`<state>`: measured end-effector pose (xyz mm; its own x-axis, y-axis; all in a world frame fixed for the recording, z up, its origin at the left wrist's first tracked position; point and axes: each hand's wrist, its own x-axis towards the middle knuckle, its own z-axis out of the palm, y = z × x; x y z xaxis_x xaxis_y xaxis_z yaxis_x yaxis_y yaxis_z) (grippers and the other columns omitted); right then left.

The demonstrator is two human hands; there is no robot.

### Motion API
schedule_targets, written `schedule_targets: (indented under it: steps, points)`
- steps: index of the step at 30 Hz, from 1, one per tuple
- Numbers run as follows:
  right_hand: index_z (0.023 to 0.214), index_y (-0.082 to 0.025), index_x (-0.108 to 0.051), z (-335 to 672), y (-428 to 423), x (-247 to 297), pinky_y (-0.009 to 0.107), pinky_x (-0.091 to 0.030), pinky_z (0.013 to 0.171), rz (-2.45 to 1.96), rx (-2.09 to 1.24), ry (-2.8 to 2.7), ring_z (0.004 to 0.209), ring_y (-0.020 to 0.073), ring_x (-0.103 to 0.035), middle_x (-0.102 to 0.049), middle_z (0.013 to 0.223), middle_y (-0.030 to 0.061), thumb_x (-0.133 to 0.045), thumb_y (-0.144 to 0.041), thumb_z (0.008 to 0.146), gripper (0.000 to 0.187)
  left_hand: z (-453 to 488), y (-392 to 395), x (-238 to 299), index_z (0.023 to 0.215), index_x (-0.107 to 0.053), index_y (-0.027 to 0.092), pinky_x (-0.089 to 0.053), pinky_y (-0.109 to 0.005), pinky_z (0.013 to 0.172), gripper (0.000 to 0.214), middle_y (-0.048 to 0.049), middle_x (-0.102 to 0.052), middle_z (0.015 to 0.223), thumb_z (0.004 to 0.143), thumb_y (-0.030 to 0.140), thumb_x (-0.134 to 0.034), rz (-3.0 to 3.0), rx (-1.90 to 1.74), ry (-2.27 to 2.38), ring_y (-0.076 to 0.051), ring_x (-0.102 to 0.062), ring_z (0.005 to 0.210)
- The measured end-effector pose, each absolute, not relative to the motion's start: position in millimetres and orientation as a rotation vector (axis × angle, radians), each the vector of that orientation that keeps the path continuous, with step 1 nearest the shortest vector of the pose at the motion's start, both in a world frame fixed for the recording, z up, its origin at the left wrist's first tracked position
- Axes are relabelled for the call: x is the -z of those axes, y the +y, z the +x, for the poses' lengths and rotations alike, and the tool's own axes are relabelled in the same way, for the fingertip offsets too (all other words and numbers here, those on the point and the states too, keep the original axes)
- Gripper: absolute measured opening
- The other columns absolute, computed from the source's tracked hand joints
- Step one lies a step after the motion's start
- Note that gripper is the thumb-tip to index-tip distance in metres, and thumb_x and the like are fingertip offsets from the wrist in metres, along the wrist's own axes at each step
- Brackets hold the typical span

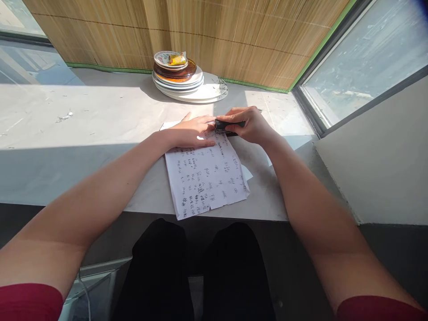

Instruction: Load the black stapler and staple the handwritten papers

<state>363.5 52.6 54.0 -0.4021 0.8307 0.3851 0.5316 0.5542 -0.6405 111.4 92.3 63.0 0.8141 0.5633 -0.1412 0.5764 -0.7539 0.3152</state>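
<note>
A sheet of white paper (214,178) covered in handwriting lies on the grey ledge, its near edge reaching the ledge's front. My left hand (194,130) rests flat on its upper part with fingers spread. In my right hand (249,125) is a black stapler (229,125), its front end over the paper's upper right edge, close to my left fingertips. Fingers and thumb wrap round the stapler, hiding its rear part. Whether a staple has gone in cannot be seen. A white paper corner (246,173) shows from under the sheet's right side.
Beyond my hands stands a stack of plates (179,87) with a small yellow packet (177,59) on top. A bamboo blind (200,33) hangs behind it. Paper scraps (65,117) lie at left. A window frame (310,109) and a white wall (377,156) bound the right side.
</note>
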Motion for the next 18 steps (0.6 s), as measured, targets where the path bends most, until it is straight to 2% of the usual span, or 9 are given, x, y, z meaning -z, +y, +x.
schedule_targets:
  steps: [3, 7, 11, 14, 18]
  points:
    - [0.114, -0.032, -0.083, 362, 53, -55, 0.051, -0.063, 0.092, -1.104, -0.576, -2.098, 0.100, 0.0291, -0.071, -0.078, 0.101, 0.0058, -0.083, -0.049, 0.086, 0.033, 111, 94, -63, 0.154, -0.054, 0.043, -0.014, -0.058, 0.131, 0.070, 0.0038, -0.040, 0.170, 0.088, 0.067, -0.049, 2.669, 0.041, 0.830, -0.032, -0.017, 0.164]
    - [0.114, -0.031, -0.083, 361, 51, -58, 0.051, -0.062, 0.094, -1.109, -0.575, -2.120, 0.098, 0.0280, -0.070, -0.077, 0.100, 0.0057, -0.079, -0.051, 0.088, 0.034, 108, 98, -60, 0.157, -0.052, 0.041, -0.013, -0.057, 0.132, 0.073, 0.0037, -0.033, 0.174, 0.090, 0.069, -0.046, 2.711, -0.012, 0.762, -0.032, -0.021, 0.162]
    - [0.114, -0.031, -0.083, 361, 55, -56, 0.055, -0.061, 0.096, -1.117, -0.569, -2.138, 0.098, 0.0284, -0.067, -0.076, 0.097, 0.0055, -0.080, -0.052, 0.086, 0.035, 105, 99, -59, 0.168, -0.033, 0.042, -0.017, -0.059, 0.131, 0.089, 0.0013, -0.041, 0.170, 0.087, 0.070, -0.053, 2.647, -0.044, 0.851, -0.034, -0.021, 0.162]
    - [0.109, -0.032, -0.083, 361, 62, -51, 0.060, -0.057, 0.100, -1.099, -0.530, -2.144, 0.104, 0.0320, -0.063, -0.074, 0.089, 0.0062, -0.086, -0.044, 0.082, 0.030, 105, 98, -59, 0.171, -0.023, 0.042, -0.019, -0.059, 0.131, 0.098, 0.0008, -0.044, 0.169, 0.084, 0.072, -0.056, 2.612, -0.030, 0.912, -0.035, -0.017, 0.164]
    - [0.104, -0.031, -0.083, 360, 66, -44, 0.063, -0.053, 0.104, -1.094, -0.480, -2.157, 0.111, 0.0345, -0.060, -0.071, 0.084, 0.0065, -0.088, -0.030, 0.079, 0.026, 105, 98, -58, 0.172, -0.023, 0.041, -0.019, -0.056, 0.132, 0.098, 0.0024, -0.041, 0.170, 0.084, 0.075, -0.052, 2.627, -0.032, 0.907, -0.034, -0.016, 0.164]
